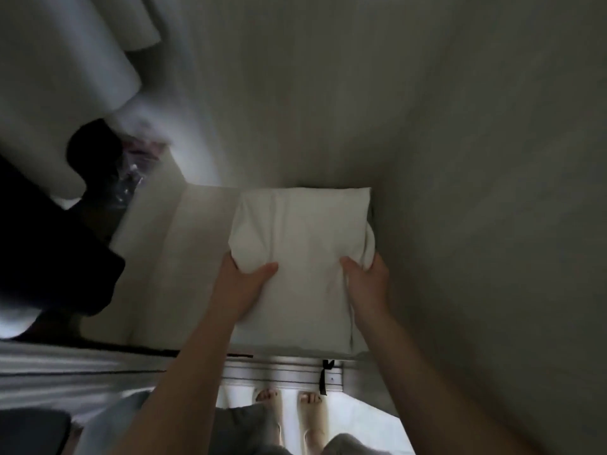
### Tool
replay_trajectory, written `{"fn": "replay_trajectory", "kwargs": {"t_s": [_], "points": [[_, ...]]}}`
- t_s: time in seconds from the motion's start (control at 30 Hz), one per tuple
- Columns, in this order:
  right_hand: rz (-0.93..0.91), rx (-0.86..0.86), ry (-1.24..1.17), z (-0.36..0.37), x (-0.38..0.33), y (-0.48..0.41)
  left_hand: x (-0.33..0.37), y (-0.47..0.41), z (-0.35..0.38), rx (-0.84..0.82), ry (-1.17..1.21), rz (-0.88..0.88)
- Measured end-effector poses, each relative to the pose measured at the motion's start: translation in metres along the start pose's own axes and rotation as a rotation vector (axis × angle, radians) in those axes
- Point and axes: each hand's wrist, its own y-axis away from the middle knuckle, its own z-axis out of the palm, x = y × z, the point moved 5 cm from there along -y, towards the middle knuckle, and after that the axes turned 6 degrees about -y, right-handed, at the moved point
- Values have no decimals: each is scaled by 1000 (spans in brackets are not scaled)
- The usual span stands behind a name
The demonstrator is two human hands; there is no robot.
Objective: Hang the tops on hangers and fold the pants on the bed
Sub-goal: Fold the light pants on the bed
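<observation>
Folded white pants (302, 241), if that is what this blurred bundle is, lie over a pale shelf (154, 257), past the person's bare feet (289, 402) and a metal door track (282, 372). The left hand (243, 284) and right hand (364, 280) grip its near corners, thumbs on top. Farther left hang dark cloth (49, 241) and pale fabric (65, 54).

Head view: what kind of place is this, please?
Probably a built-in wardrobe: a dark garment hangs at left, the left hand and right hand hold a folded white garment over a pale shelf, and a metal door track runs below.
</observation>
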Motion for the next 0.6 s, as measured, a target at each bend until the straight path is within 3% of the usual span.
{"fn": "replay_trajectory", "kwargs": {"t_s": [0.2, 0.4, 0.5, 0.6], "points": [[5, 160, 111, 2, -1, -78, 32, -88, 63, -128, -53, 27], [26, 167, 200, 19, 15, -177, 39, -169, 119, -144, -158, 92], [77, 119, 464, 26, 42, -209, 17, -193, 139, -177, -285, 89], [-65, 51, 845, 37, 66, -210, 10, -197, 149, 5, -570, 272]]}}
